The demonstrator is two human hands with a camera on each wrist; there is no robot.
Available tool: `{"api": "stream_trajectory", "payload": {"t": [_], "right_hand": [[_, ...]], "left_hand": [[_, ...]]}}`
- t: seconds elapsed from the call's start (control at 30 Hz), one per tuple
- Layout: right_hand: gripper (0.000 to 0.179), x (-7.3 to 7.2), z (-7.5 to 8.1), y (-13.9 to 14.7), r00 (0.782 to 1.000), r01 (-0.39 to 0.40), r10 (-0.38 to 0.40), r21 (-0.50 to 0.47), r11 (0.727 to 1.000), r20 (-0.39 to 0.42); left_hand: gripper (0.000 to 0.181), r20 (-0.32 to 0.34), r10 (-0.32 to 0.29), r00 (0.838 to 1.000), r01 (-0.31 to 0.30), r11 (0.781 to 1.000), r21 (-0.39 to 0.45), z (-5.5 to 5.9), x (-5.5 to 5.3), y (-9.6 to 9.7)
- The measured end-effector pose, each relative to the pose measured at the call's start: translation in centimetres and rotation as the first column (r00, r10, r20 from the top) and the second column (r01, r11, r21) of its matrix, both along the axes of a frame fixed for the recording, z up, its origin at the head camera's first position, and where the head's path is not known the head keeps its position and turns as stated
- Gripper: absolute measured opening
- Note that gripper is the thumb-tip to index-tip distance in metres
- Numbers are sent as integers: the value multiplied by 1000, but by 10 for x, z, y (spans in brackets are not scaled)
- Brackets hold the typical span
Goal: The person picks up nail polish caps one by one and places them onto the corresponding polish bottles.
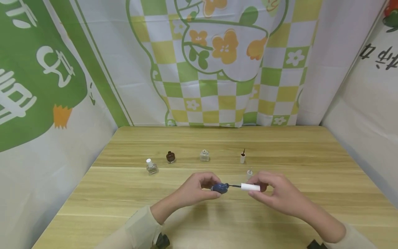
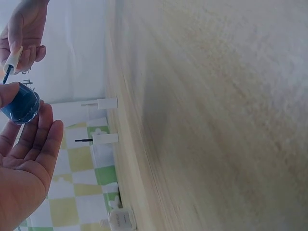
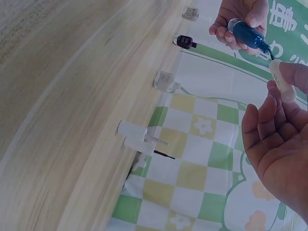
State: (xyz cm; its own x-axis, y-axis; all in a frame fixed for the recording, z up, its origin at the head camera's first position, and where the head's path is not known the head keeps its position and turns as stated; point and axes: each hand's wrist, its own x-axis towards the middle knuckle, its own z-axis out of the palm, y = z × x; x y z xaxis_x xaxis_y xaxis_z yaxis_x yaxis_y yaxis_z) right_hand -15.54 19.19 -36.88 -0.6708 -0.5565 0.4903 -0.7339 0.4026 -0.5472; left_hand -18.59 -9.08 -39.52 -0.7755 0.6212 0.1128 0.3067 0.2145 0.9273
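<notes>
The left hand [image 1: 194, 194] pinches the blue bottle [image 1: 219, 188], facing the right hand [image 1: 281, 193], which pinches a white cap [image 1: 250, 187]. We judge the bottle light, rigid, seemingly glass though blurred, best held mid-body.

In the head view, the left hand [image 1: 197, 189] covered part of the glossy dark-blue glass bottle [image 1: 220, 188], and the right hand [image 1: 278, 192] hid the foot of the white cylindrical cap with a pale upright brush [image 1: 249, 172]. From the left wrist, the thumb concealed the bottle's neck, and the left edge cut off both hands. From the right wrist, that standing cap hid part of the white cap with a dark brush [image 3: 139, 145]; lettering on the squat dark-red glass bottle [image 3: 183, 42] was too small to read. The beige fabric sleeves [image 1: 140, 226] ran off the head view's bottom edge.
</notes>
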Motion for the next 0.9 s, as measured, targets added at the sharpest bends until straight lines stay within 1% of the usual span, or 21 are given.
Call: {"api": "stream_trajectory", "payload": {"t": [0.33, 0.63, 0.73, 0.9], "right_hand": [[23, 0, 2, 0, 1000, 10, -9, 20, 1000, -26], [24, -1, 3, -2, 999, -14, 15, 13, 1000, -39], [23, -1, 2, -5, 1000, -14, 13, -9, 1000, -28], [20, 1, 0, -8, 999, 10, -8, -49, 999, 46]], "left_hand": [[17, -17, -5, 1000, 5, 1000, -12, 0, -1, 0], [17, -3, -8, 1000, 8, 1000, -22, 1, 1, 2], [17, -4, -13, 1000, 13, 1000, -23, 1, 2, 2], [17, -15, -22, 1000, 22, 1000, -16, 0, 2, 4]]}}
